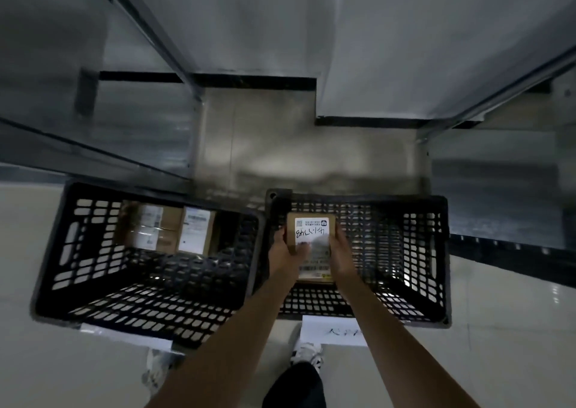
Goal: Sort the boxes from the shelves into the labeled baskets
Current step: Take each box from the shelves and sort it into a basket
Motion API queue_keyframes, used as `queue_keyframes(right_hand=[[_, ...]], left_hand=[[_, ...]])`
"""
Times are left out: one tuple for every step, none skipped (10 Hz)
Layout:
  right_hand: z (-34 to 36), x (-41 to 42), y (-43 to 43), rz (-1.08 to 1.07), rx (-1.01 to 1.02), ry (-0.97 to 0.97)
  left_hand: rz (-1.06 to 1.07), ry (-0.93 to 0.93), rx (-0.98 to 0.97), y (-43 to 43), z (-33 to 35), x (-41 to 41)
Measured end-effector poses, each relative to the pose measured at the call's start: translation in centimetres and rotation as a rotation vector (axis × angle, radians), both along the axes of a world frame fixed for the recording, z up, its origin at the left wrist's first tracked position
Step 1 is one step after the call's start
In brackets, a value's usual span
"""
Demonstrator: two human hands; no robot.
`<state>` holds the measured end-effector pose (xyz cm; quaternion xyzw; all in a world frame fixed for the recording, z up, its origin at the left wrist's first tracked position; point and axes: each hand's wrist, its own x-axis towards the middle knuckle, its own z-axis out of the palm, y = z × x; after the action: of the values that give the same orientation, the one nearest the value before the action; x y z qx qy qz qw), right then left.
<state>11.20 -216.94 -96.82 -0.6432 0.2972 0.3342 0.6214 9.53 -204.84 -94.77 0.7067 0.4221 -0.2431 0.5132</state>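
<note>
— Well, small cardboard box [312, 245]: probably light, stiff, not fragile?
— Likely so. Held inside the right basket [436, 252], near its left wall; left hand [282, 252] and right hand [341, 256] clamped on the long sides, fingers curled round the edges. Sensible place to grip.

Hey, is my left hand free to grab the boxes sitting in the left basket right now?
Probably not yet: the left hand and right hand both grip a box at the right basket. The left basket is open-topped and nothing covers its boxes, so once freed the way looks clear.
</note>
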Motion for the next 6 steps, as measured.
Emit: queue_keyframes(right_hand=[[-5.5, 0.6, 0.5, 0.047, -0.052, 0.015], [-10.2, 1.4, 1.5, 0.036, -0.048, -0.013], [-13.4, 1.7, 2.9, 0.045, -0.042, -0.014], [-15.5, 2.0, 3.6, 0.006, -0.039, -0.015], [-16.9, 1.7, 3.6, 0.060, -0.130, -0.077], [-17.9, 1.6, 4.3, 0.078, -0.243, -0.137]], left_hand=[[-0.071, 0.001, 0.138, -0.9, -4.6, 1.1], [-0.067, 0.008, 0.185, -1.0, -8.3, 2.1], [-0.144, 0.033, 0.207, -0.3, -10.0, 2.8], [-0.272, -0.119, 0.284, 0.0, -13.4, 2.7], [-0.117, -0.170, 0.361, -0.3, -15.9, 3.2], [-0.321, -0.140, 0.380, 0.0, -16.7, 3.2]])
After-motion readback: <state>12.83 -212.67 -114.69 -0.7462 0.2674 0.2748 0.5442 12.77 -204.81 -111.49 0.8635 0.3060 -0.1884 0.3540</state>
